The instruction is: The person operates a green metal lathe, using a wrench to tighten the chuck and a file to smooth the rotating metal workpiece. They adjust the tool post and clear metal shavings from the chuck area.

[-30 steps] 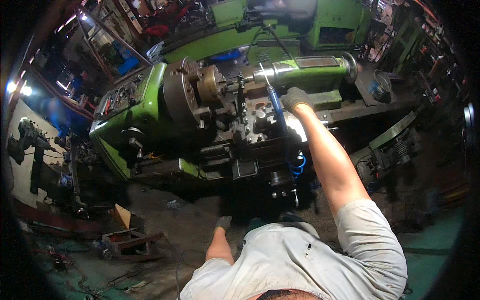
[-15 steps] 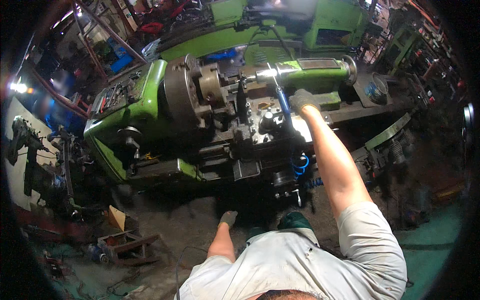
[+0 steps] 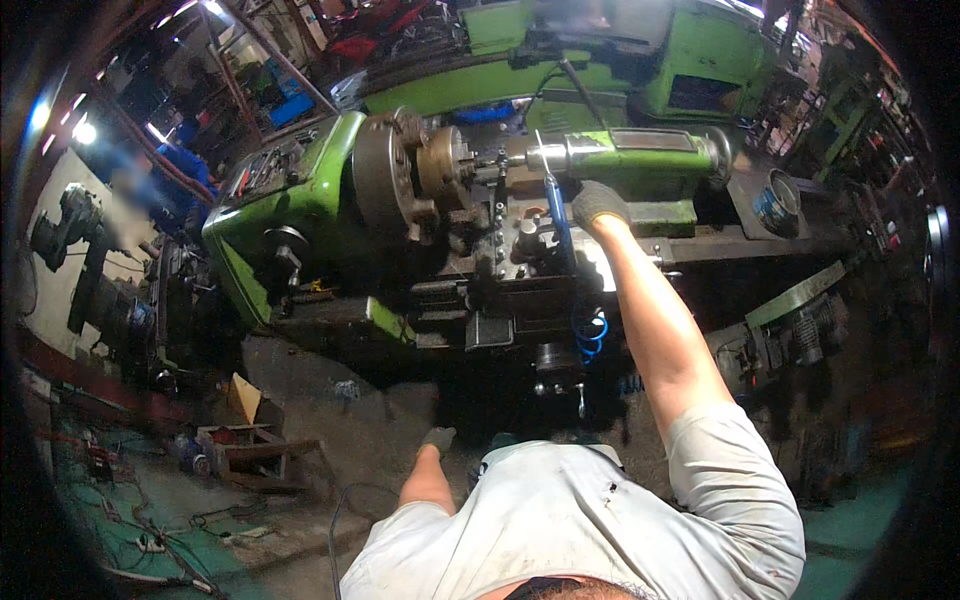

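Note:
A large green lathe (image 3: 238,215) stands in front of me. My right hand (image 3: 598,203), in a dark work glove, is curled beside the lathe's tailstock (image 3: 640,158); its fingers are mostly hidden, and whatever they grip cannot be made out. Just left of that hand, a blue air gun (image 3: 558,208) slants down from the tailstock's bright metal front. My left hand (image 3: 437,438), also gloved, hangs low by my left side, away from the machine. How its fingers lie is too small to tell.
The heavy chuck (image 3: 385,175) is on the lathe's left, near tools lying on the headstock (image 3: 265,172). A blue coiled hose (image 3: 592,340) hangs at the front. A bucket (image 3: 777,205) stands beyond the tailstock. A wooden frame (image 3: 262,455) lies on the floor.
The view has shifted, so the chuck and headstock appear farther right. My right hand stays beside the tailstock and blue air gun. My left hand still hangs low.

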Demonstrator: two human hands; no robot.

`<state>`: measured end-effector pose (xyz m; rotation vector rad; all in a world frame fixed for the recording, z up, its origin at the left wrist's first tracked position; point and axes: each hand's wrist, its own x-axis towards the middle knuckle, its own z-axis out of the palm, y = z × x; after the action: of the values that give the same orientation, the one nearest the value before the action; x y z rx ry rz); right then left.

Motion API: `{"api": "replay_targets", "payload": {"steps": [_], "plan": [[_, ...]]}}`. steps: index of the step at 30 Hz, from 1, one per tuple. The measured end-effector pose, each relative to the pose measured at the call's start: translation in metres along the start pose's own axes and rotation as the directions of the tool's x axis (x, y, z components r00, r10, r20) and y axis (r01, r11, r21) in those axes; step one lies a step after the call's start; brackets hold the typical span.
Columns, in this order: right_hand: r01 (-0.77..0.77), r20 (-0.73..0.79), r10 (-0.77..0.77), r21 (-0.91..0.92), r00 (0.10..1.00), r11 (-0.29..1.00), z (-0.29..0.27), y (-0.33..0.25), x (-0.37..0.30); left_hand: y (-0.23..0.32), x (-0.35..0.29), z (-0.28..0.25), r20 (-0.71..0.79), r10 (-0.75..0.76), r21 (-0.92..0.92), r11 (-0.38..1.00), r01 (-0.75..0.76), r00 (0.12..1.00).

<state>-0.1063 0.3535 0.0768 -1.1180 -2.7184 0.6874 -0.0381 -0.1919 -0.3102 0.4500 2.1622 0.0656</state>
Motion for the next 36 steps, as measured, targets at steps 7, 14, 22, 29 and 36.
{"api": "replay_targets", "payload": {"steps": [7,14,22,29,36], "plan": [[0.092,0.180,-0.081,-0.052,0.980,0.994,-0.002,0.000,0.013,0.007,-0.006,0.029,-0.236,-0.084,-0.179,0.983,0.042,0.968],[0.082,0.165,-0.079,-0.010,0.983,0.997,-0.002,-0.002,0.008,-0.036,0.023,0.089,0.000,0.062,0.122,0.991,-0.062,0.998],[0.024,0.105,-0.019,-0.045,0.994,0.999,0.015,0.006,0.025,-0.031,0.031,0.029,-0.109,0.130,0.135,0.984,-0.115,0.985],[0.042,0.075,-0.033,-0.115,0.997,0.993,0.030,0.022,0.036,-0.006,0.053,-0.045,-0.156,0.128,-0.011,0.991,-0.131,0.979],[-0.002,-0.016,-0.001,-0.214,1.000,0.977,0.042,0.061,0.048,0.007,0.079,-0.083,0.007,0.012,-0.175,0.985,-0.011,1.000]]}}
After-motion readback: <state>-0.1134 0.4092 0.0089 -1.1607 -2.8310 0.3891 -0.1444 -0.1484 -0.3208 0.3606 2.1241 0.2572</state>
